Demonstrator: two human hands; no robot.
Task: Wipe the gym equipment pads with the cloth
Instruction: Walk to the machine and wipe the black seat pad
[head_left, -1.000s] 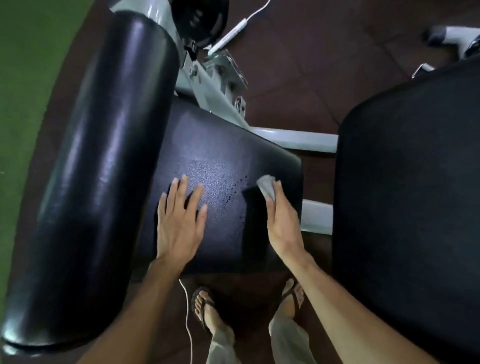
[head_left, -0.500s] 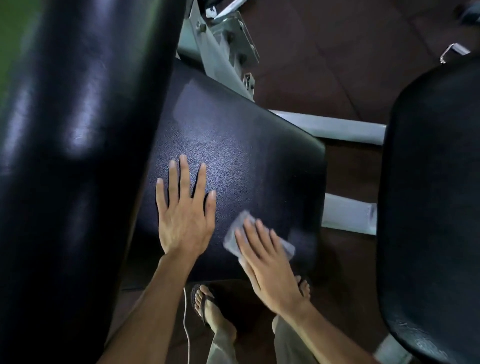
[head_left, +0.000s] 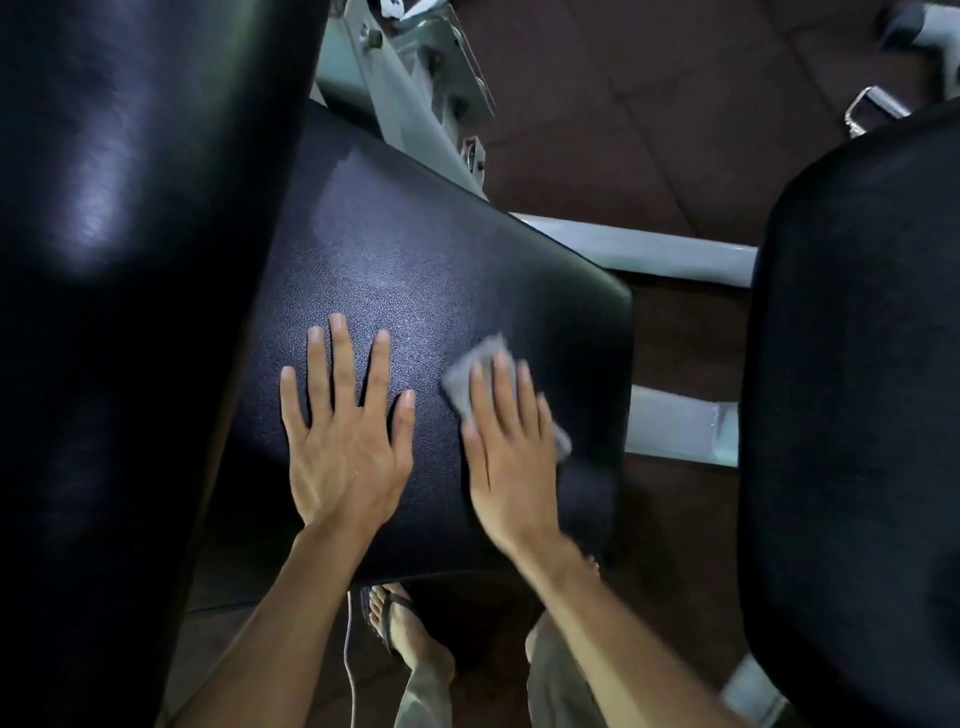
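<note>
A flat black textured pad (head_left: 415, 249) fills the middle of the view. My left hand (head_left: 345, 431) lies flat on it with fingers spread and holds nothing. My right hand (head_left: 506, 452) presses a small grey cloth (head_left: 467, 376) against the pad just right of the left hand; the cloth shows beyond my fingertips and at the hand's right side. The right hand is blurred. A large glossy black roller pad (head_left: 119, 312) stands along the left. Another black pad (head_left: 857, 415) is on the right.
The grey metal frame (head_left: 634, 254) of the machine runs between the pads and up to a bracket (head_left: 415, 67) at the top. Below is a dark brown tiled floor (head_left: 649, 93). My feet in sandals (head_left: 395, 618) stand under the middle pad's near edge.
My right hand with the cloth has swept from the pad's right edge down to its near part, then back up and right. The left hand stays flat. The camera has come closer.
</note>
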